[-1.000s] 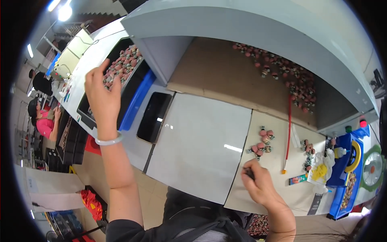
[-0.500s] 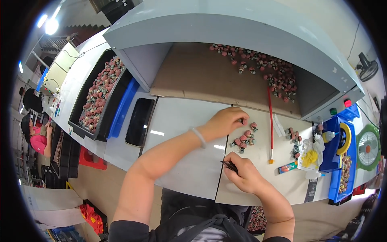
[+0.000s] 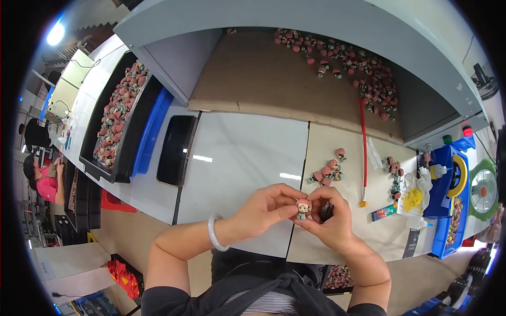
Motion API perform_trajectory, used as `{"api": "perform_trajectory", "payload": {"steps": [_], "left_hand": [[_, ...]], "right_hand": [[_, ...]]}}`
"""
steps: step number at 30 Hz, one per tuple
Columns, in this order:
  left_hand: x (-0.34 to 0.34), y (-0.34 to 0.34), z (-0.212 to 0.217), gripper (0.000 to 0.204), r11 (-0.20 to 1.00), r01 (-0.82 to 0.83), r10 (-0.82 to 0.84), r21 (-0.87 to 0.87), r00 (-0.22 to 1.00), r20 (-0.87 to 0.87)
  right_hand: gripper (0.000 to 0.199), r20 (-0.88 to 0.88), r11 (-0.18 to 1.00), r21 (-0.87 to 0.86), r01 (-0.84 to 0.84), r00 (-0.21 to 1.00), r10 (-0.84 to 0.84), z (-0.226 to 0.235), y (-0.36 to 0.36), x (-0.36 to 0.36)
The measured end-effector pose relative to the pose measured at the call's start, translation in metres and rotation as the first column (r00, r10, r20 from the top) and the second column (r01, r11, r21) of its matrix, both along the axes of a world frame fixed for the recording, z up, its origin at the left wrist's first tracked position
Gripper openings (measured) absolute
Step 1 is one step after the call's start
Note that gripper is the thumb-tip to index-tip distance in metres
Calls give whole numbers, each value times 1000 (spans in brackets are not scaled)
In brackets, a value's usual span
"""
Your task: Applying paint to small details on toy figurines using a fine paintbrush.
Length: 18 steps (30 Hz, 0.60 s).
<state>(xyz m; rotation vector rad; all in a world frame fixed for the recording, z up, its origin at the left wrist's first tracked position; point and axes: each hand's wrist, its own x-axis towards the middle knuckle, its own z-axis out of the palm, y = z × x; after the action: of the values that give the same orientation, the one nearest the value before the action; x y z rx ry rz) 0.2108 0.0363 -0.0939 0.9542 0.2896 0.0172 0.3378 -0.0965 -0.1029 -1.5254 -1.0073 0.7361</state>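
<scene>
Currently both hands, left hand (image 3: 263, 208) and right hand (image 3: 332, 221), pinch one small figurine (image 3: 302, 208) just below the loose figurine pile (image 3: 326, 173), apparently inspecting it; steady fingertip turning needed.

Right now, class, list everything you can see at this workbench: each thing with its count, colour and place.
held figurine: one, pink-capped, between both hands
loose figurines: small cluster, pink, beige mat
drying figurines: dozens, pink, brown board under shelf
tray of figurines: one, black, far left
blue tray: one, beside it
dark tablet: one, black, white bench
red stick: one, mat
green fan: one, right edge
bracelet: one, pale, left wrist
left hand: grip on figurine
right hand: grip on figurine and dark tool
</scene>
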Motion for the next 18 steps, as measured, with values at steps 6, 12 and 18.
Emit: {"api": "perform_trajectory", "payload": {"steps": [6, 12, 18], "left_hand": [[-8, 2, -2, 23, 998, -31, 28, 48, 998, 62], [-10, 0, -7, 23, 999, -50, 49, 0, 996, 80], [-9, -1, -9, 22, 999, -55, 54, 1, 995, 80]], "right_hand": [[39, 13, 986, 163, -42, 999, 41, 4, 2, -2], [38, 27, 983, 172, -70, 997, 66, 3, 2, -3], [42, 26, 992, 100, -76, 997, 73, 9, 1, -2]]}}
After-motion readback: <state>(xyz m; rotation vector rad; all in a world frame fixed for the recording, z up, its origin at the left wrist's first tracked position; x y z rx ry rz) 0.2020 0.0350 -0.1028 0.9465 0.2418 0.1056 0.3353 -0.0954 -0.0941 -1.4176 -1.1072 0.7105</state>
